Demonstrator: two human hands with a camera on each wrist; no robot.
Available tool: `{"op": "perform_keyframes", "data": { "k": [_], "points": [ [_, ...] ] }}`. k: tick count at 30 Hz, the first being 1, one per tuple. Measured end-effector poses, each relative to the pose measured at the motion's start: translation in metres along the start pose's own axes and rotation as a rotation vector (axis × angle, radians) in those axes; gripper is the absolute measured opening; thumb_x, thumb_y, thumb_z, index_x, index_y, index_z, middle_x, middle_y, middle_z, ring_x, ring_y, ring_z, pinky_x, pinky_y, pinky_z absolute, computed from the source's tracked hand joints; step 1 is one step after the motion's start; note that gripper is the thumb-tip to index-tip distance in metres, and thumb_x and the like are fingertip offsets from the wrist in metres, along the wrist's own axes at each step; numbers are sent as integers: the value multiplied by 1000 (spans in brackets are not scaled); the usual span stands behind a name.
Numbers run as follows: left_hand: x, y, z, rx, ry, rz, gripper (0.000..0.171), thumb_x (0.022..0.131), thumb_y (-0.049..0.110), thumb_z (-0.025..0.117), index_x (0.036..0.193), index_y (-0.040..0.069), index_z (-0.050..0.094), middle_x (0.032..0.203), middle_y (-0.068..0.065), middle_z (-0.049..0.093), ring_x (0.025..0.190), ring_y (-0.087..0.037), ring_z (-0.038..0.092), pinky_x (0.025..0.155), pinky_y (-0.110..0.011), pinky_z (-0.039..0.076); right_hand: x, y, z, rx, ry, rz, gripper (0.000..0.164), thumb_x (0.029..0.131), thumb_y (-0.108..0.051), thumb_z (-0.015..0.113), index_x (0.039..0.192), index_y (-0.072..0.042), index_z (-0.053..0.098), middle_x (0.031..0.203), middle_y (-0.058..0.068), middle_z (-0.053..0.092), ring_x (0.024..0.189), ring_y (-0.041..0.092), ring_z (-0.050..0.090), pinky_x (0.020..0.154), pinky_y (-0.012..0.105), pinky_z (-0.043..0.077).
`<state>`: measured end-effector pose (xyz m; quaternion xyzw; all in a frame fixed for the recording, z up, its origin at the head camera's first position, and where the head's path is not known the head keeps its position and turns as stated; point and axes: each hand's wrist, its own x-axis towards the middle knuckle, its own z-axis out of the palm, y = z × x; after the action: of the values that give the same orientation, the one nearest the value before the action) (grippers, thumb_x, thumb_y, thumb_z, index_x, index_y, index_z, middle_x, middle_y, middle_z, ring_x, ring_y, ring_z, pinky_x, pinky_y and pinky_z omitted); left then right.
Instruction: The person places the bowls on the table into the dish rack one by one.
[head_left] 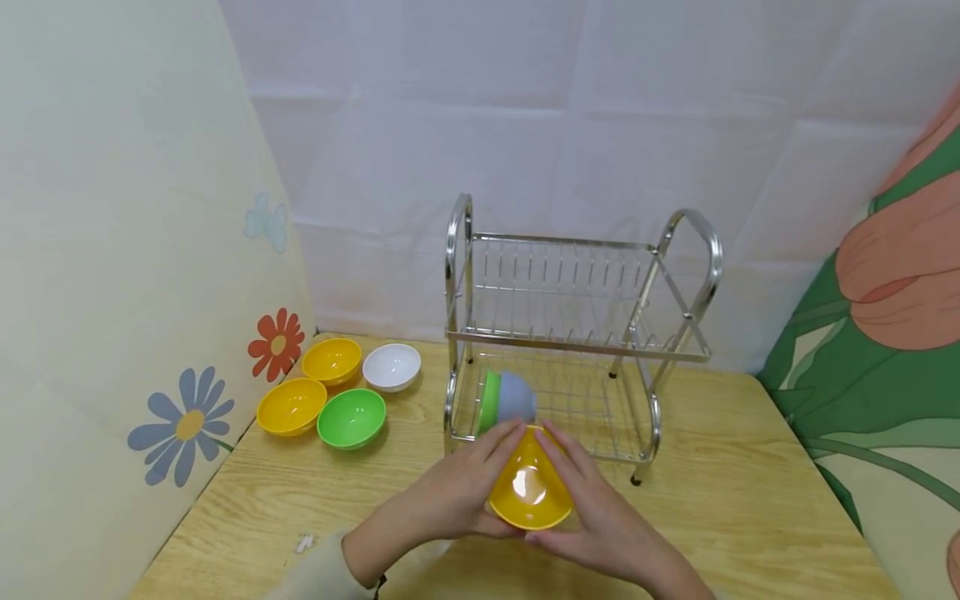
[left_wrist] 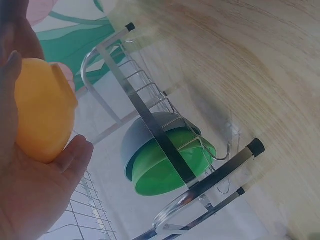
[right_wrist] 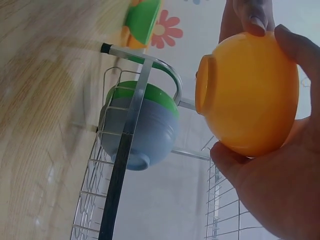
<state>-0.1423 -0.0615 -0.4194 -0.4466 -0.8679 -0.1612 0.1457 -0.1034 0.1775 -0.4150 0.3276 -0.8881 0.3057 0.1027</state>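
Both hands grip a yellow bowl (head_left: 529, 487), one on each side, just in front of the metal dish rack (head_left: 577, 342). The bowl is tilted with its inside toward the head camera; its foot points at the rack in the right wrist view. My left hand (head_left: 474, 479) holds its left side, and my right hand (head_left: 592, 508) its right side. On the rack's lower tier a green bowl (head_left: 490, 402) and a grey-blue bowl (head_left: 516, 396) stand on edge, nested together, at the left end.
On the table's left lie two yellow bowls (head_left: 332, 361), a white bowl (head_left: 392, 367) and a green bowl (head_left: 352, 418), all facing up. The rack's upper tier (head_left: 562, 287) has upright wire dividers. White cloth (head_left: 375, 167) hangs behind, with flower-printed panels at both sides.
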Motion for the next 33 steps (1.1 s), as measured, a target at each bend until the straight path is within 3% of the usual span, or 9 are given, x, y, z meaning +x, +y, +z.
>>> {"op": "perform_keyframes", "data": {
  "k": [6, 12, 20, 28, 33],
  "points": [
    [2, -1, -3, -62, 26, -32, 119, 71, 56, 87, 157, -1, 27, 158, -20, 36, 137, -32, 50, 109, -39, 47, -1, -2, -2, 90, 11, 25, 104, 84, -49, 80, 163, -20, 18, 169, 2, 13, 142, 39, 39, 98, 58, 51],
    [3, -1, -7, -99, 47, -59, 122, 71, 56, 88, 159, 1, 23, 159, -20, 34, 141, -33, 46, 109, -42, 46, -1, -1, -7, 130, 74, 54, 95, 89, -31, 78, 163, -17, 19, 167, 8, 21, 143, 40, 38, 100, 65, 46],
    [3, -2, -4, -94, 113, -45, 125, 70, 55, 89, 160, 2, 21, 159, -20, 33, 140, -33, 45, 108, -43, 48, 2, 1, -8, 242, 235, 82, 86, 92, -7, 72, 161, -23, 24, 156, 9, 39, 124, 20, 58, 104, 29, 50],
    [6, 0, -2, -119, 157, -36, 129, 67, 53, 91, 161, 2, 19, 161, -16, 29, 138, -31, 48, 108, -41, 48, 6, 3, -2, 373, 266, 46, 71, 97, 4, 57, 159, -15, 29, 153, 15, 39, 126, 13, 54, 104, 22, 47],
    [9, 2, 1, -127, 176, -35, 128, 67, 53, 92, 160, 2, 20, 162, -14, 28, 137, -30, 49, 107, -39, 49, 7, 3, 2, 422, 265, 49, 64, 99, 4, 51, 158, -12, 31, 150, 11, 44, 127, 12, 52, 104, 20, 46]
  ]
}}
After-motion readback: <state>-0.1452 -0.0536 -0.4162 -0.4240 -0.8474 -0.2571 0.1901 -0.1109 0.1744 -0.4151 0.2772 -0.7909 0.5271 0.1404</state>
